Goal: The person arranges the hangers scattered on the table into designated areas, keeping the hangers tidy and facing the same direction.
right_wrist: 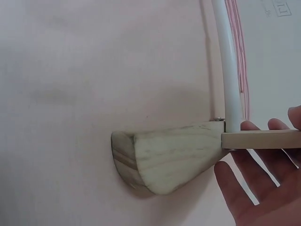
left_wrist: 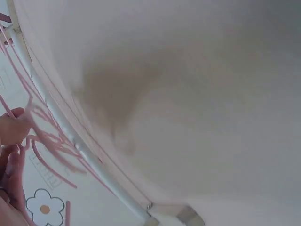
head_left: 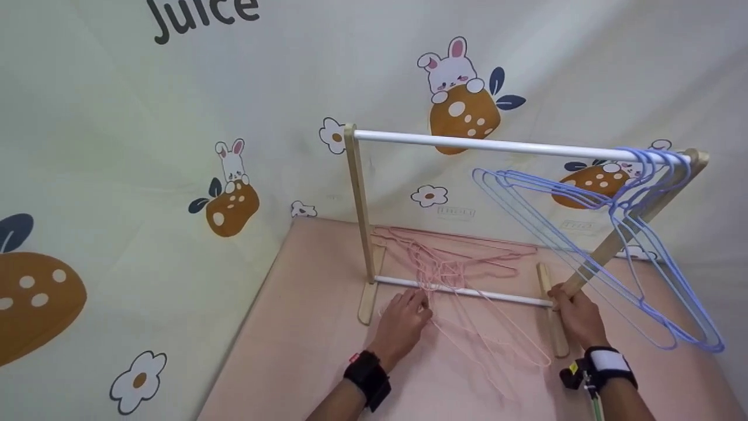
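Observation:
My left hand (head_left: 403,321) pinches the pink wire hangers (head_left: 441,272), a tangled bunch lying across the lower white rail (head_left: 508,297) of a small wooden clothes rack. In the left wrist view, pink wires (left_wrist: 44,136) run between the thumb and fingers. My right hand (head_left: 581,316) grips the rack's right wooden post (head_left: 601,252) low down, just above its foot. The right wrist view shows the fingers spread behind that post (right_wrist: 263,140), with the thumb on the other side. Several blue hangers (head_left: 634,204) hang from the right end of the top rail (head_left: 497,144).
The rack's left post (head_left: 359,204) stands on a wooden foot (head_left: 369,298). Under it all is a pink surface (head_left: 292,327). A pale cloth wall (head_left: 292,88) with printed rabbits and flowers rises close behind and along the left.

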### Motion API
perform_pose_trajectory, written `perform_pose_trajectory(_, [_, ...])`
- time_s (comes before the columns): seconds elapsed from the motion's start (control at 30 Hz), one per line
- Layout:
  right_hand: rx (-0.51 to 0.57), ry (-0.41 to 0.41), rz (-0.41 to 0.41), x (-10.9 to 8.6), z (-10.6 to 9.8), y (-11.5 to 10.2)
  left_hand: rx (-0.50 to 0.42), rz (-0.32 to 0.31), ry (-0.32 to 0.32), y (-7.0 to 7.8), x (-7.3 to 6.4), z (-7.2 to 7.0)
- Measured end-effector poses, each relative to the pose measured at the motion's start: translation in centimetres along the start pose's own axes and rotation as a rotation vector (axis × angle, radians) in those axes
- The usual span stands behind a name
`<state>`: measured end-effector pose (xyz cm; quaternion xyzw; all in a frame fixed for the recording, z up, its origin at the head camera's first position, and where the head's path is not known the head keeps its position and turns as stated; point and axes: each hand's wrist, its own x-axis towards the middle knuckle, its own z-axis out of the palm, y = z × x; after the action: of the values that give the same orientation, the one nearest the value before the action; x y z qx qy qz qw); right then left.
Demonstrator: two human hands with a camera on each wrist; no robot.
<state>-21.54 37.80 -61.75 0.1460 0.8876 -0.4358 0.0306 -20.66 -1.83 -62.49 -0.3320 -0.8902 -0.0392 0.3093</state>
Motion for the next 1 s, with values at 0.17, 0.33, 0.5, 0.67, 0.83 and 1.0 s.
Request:
perform_pose_trajectory(0.17, [0.000,0.018,0.021,-0.3,0.4,0.6,0.053,-0.071,-0.008,-0.8,-1.5,-0.6])
perform_pose_trajectory(0.33, [0.014,0.041,0.042,-0.2,0.6,0.8,0.118,-0.102,-0.023,-1.4,-2.6,-0.6])
perform_pose_trajectory(0.5, [0.014,0.089,0.015,0.1,0.8,0.5,0.134,-0.115,0.021,-2.0,-3.3,-0.6])
perform_pose_trajectory(0.67, [0.059,0.143,0.010,-0.1,1.5,0.6,-0.037,-0.234,0.011,-2.2,-4.4,-0.9])
perform_pose_trajectory(0.83, [0.181,0.139,-0.002,0.0,2.4,1.3,-0.296,-0.456,0.013,-2.2,-5.1,-1.5])
perform_pose_trajectory(1.0, [0.267,0.096,-0.022,0.5,3.1,2.0,-0.487,-0.639,0.048,-2.3,-5.2,-2.1])
